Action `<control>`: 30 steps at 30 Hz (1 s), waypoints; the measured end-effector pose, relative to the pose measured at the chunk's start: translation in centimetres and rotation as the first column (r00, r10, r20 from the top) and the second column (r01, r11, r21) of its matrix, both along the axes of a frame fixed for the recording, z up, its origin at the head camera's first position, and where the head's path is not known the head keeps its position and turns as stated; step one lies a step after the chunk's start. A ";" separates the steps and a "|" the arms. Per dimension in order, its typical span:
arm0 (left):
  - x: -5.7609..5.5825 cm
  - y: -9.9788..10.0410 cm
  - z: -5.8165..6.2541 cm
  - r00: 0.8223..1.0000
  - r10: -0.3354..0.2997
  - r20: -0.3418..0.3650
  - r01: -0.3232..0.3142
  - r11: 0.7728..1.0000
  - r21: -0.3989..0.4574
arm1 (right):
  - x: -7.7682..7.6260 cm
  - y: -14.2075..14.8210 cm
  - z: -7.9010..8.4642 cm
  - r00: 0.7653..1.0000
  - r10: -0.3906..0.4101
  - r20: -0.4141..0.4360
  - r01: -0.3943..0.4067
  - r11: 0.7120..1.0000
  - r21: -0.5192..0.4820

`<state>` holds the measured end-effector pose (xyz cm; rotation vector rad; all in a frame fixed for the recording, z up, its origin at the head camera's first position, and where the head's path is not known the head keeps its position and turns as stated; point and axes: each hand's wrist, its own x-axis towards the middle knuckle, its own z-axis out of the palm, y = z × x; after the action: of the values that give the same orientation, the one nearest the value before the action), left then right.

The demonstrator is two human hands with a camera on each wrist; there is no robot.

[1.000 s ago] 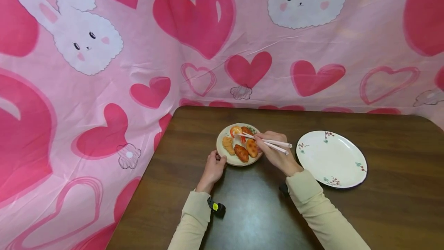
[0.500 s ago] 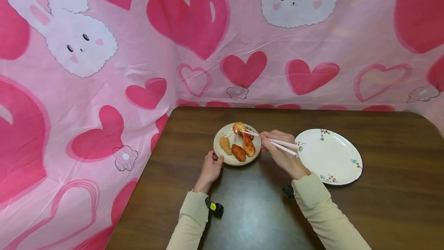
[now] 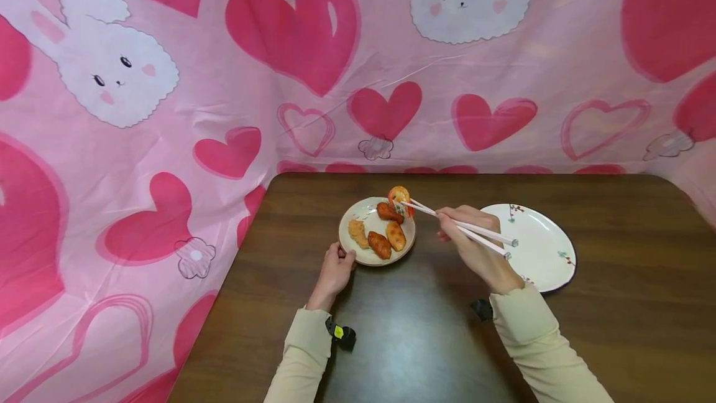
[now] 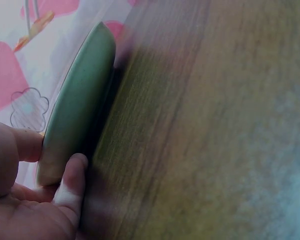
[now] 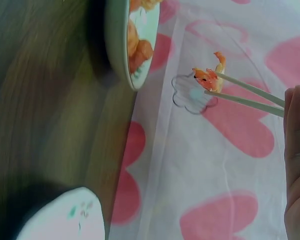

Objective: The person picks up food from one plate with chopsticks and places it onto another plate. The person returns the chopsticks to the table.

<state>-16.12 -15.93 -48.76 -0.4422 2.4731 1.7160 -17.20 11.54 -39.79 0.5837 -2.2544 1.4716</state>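
My left hand [image 3: 334,271] grips the near left rim of a small round plate [image 3: 366,207]; in the left wrist view its fingers and thumb [image 4: 72,182] hold the plate's edge [image 4: 82,92]. On that plate lie a pale fried piece [image 3: 358,233] and several browned pieces [image 3: 380,245] resembling chicken wings. My right hand [image 3: 475,260] holds a pair of white chopsticks [image 3: 486,233]. Their tips pinch an orange-red cooked shrimp [image 3: 399,194], raised over the plate's far right rim. In the right wrist view the shrimp [image 5: 210,79] hangs apart from the plate [image 5: 119,45].
A large white oval plate [image 3: 542,247] with small floral sprigs sits on the wooden table [image 3: 403,328], partly hidden behind my right hand. Beyond the table's far edge hangs a pink cloth [image 3: 246,79] with hearts and rabbits.
The chopsticks have lifted the shrimp off the small plate and moved it rightward with my right hand. My left hand has kept its grip on the rim. The head view has shifted slightly.
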 end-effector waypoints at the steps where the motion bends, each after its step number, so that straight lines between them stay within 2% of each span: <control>1: 0.0 0.0 0.0 1.000 -0.002 0.003 0.002 1.000 0.002 | 0.1 0.3 0.1 1.000 -0.012 -0.010 0.012 1.000 0.009; 3: 0.0 0.0 0.0 1.000 -0.005 0.005 0.004 1.000 0.006 | 0.2 1.0 0.1 0.999 -0.039 -0.037 0.040 0.999 0.033; 10: -0.1 0.0 -0.1 1.000 0.002 0.015 -0.002 1.000 0.022 | 0.6 3.5 0.3 0.988 -0.095 -0.124 0.099 0.995 0.024; 18: -0.1 -0.1 0.0 1.000 0.009 0.007 -0.009 1.000 0.000 | 1.1 7.6 -0.1 0.970 -0.170 -0.176 0.178 0.984 0.031; 21: 0.0 -0.1 0.0 1.000 0.004 0.008 -0.004 1.000 -0.006 | 1.3 9.1 -0.4 0.966 -0.194 -0.169 0.202 0.979 0.026; 25: 0.0 -0.1 -0.1 1.000 -0.001 0.005 0.001 1.000 -0.004 | 1.7 11.0 -0.8 0.964 -0.255 -0.074 0.258 0.966 0.032; 30: 0.0 0.0 0.0 1.000 0.006 0.011 -0.006 1.000 -0.007 | 2.2 12.8 -1.3 0.948 -0.319 0.011 0.318 0.946 0.060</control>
<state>-16.09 -15.91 -48.77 -0.4587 2.4735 1.7034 -15.04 24.32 -41.10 0.2045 -2.2827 1.2599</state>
